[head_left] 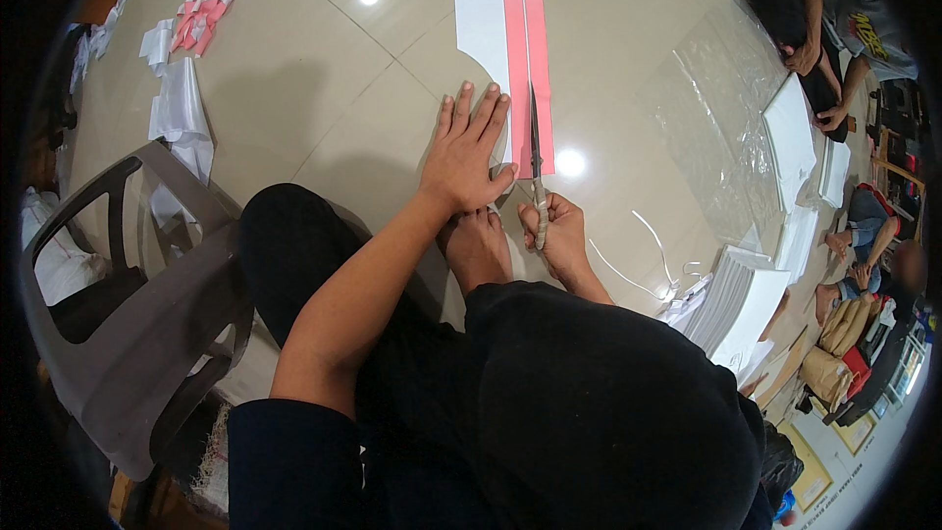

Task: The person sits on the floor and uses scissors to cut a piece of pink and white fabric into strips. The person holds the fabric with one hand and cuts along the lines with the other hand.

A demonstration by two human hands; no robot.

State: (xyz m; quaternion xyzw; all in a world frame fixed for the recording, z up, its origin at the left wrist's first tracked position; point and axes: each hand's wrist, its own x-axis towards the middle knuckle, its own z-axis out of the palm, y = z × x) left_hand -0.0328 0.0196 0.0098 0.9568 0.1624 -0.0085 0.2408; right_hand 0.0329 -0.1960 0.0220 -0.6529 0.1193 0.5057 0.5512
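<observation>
A pink sheet (515,39) with a white piece (479,15) along its left side lies flat on the tiled floor. The white piece has a curved lower left edge. Fingers spread, my left hand (466,152) presses on the sheet's near left part. My right hand (561,236) grips the wrapped handles of a pair of scissors (535,142) at the near edge. Their blades point away from me along a pale lengthwise line in the pink; whether that line is a cut or a stripe, I cannot tell. My bare foot (478,250) is just below my hands.
A grey plastic chair (147,334) stands at the left. Pink and white scraps (211,0) lie at the far left. To the right are clear plastic film (711,118), white cords (643,270) and a stack of white sheets (741,304). Another person (834,20) sits at the far right.
</observation>
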